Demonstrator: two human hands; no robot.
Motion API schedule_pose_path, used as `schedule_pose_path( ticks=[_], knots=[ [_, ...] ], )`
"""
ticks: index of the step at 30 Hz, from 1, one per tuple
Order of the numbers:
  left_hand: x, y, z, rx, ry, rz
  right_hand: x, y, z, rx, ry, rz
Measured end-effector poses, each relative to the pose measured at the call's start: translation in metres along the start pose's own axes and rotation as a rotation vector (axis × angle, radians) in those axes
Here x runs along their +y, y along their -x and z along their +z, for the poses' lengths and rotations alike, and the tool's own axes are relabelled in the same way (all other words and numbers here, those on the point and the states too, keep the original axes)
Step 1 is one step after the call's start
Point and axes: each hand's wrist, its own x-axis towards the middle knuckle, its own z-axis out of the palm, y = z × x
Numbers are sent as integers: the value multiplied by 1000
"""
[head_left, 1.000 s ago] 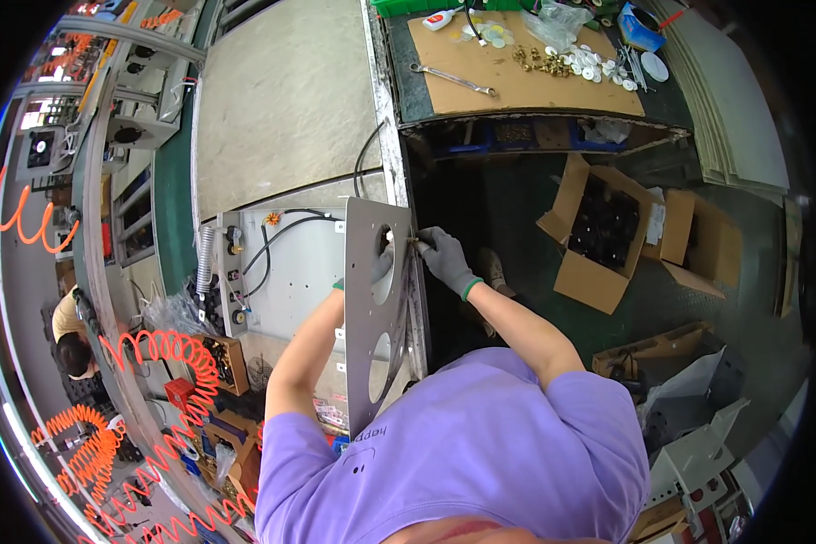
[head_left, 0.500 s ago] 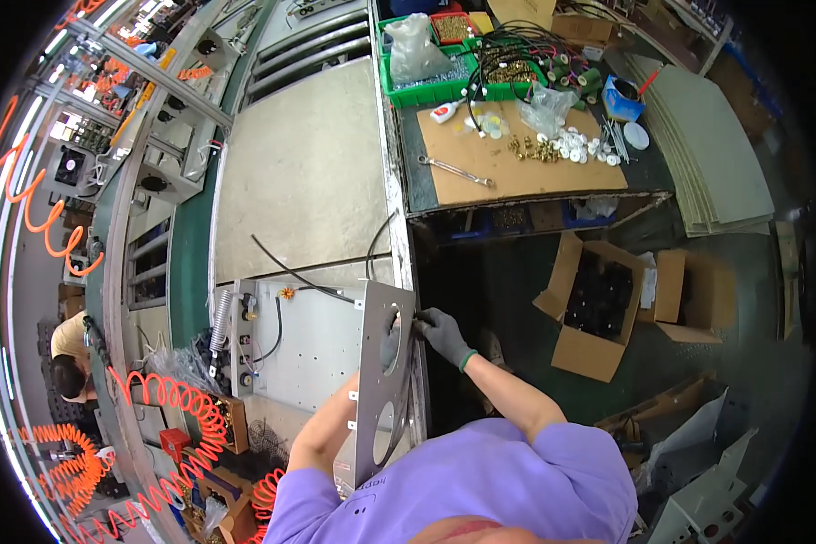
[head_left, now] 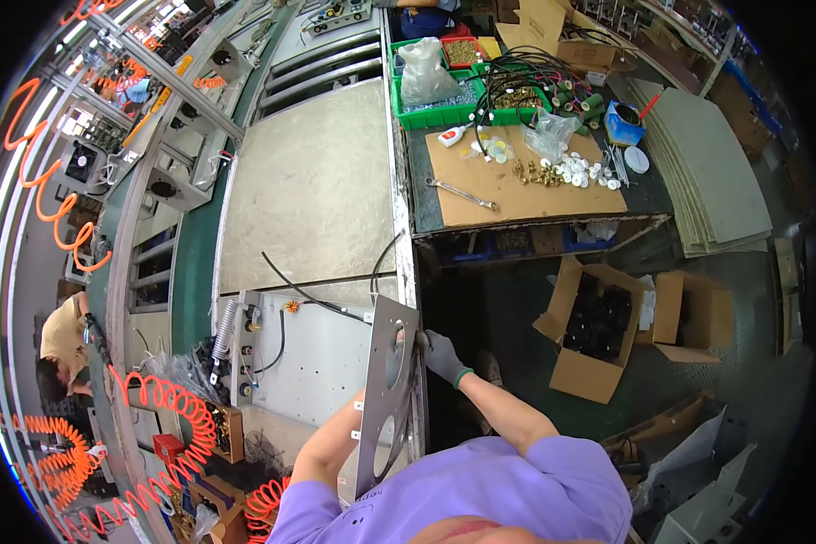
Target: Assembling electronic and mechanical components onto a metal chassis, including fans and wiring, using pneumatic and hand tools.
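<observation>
A grey sheet-metal panel [head_left: 381,391] with two large round holes and small side tabs stands on edge in front of me. My right hand [head_left: 443,357], in a grey glove with a green cuff, has its fingers bent together against the panel's right side; anything between them is hidden. Behind the panel runs my left forearm [head_left: 332,433]. Only a bit of my left hand [head_left: 393,363] shows through the upper hole, its fingers hidden. Left of the panel lies an open metal housing [head_left: 310,354] with black cables [head_left: 310,298] and a coil spring [head_left: 226,333].
A side table at the far right holds green bins [head_left: 437,117], a wrench [head_left: 462,194], white caps [head_left: 578,170] and brass fittings [head_left: 537,174]. Open cartons [head_left: 585,373] stand on the floor to the right. Orange coiled hoses [head_left: 195,399] hang at left. A co-worker [head_left: 63,337] bends at the far left.
The scene sits slightly lower in the picture, and another person's body shows at the top. My right hand stays against the panel. The co-worker at left has shifted.
</observation>
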Motion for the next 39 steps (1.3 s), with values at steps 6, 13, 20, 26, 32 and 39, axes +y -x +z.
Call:
schedule_pose_path(
  ticks=[6, 13, 20, 26, 32, 39],
  knots=[
    [3, -7, -1, -8, 0, 61, -7, -7, 1, 160, -137, 179],
    [11, -8, -1, -30, -3, 133, -5, 4, -8, 114, -52, -50],
    [17, 5, -5, -40, -12, 143, -6, 6, -2, 33, -138, 274],
    [22, -1, -12, -44, -174, 70, 23, 7, -5, -27, 21, 287],
    [-20, -10, -6, 49, -290, 48, 31, -4, -8, 43, -232, 308],
    [-8, -7, -7, 24, -489, 12, 39, -19, -14, -123, -242, 340]
  ],
)
